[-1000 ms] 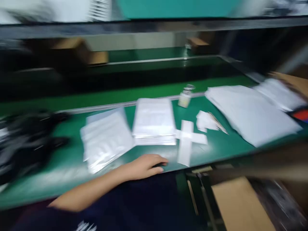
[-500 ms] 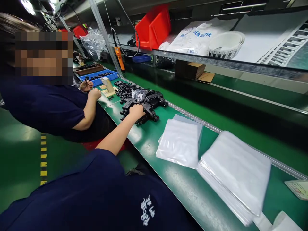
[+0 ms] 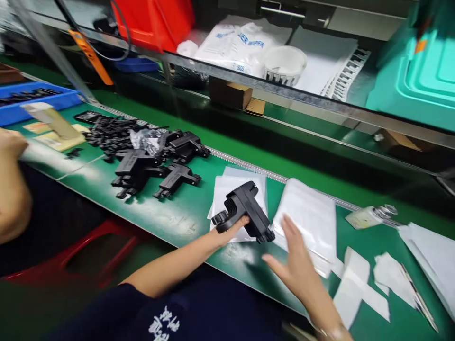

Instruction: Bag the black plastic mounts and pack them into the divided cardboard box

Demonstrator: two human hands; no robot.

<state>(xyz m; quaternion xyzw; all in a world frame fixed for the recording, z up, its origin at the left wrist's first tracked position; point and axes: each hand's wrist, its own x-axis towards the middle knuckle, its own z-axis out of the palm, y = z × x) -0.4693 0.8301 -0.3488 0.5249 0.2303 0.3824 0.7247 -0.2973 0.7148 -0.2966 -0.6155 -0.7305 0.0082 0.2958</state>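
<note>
My left hand (image 3: 235, 229) is closed around a black plastic T-shaped bracket (image 3: 250, 208), held up over the bench with a ribbed, jaw-like part facing left. Most of those fingers are hidden behind it. To its right is my right hand (image 3: 297, 259), open, thumb and fingers apart, touching nothing and slightly blurred. Beneath the bracket lies a small stack of clear plastic bags (image 3: 221, 185). A thicker stack of white plastic bags (image 3: 308, 215) lies behind my right hand. More black brackets (image 3: 176, 179) sit in a group farther left.
Small black parts (image 3: 110, 132) are heaped at the left, near a co-worker's arm (image 3: 12, 189). A small bottle (image 3: 369, 216), paper strips (image 3: 351, 284) and a pen (image 3: 419, 298) lie at right. Overhead, a metal-edged shelf (image 3: 320, 102) carries a red bin (image 3: 152, 23) and a teal crate (image 3: 419, 80).
My left hand has moved right from the bracket pile, bringing one bracket over the bags. My right hand has come into view. The camera has turned right.
</note>
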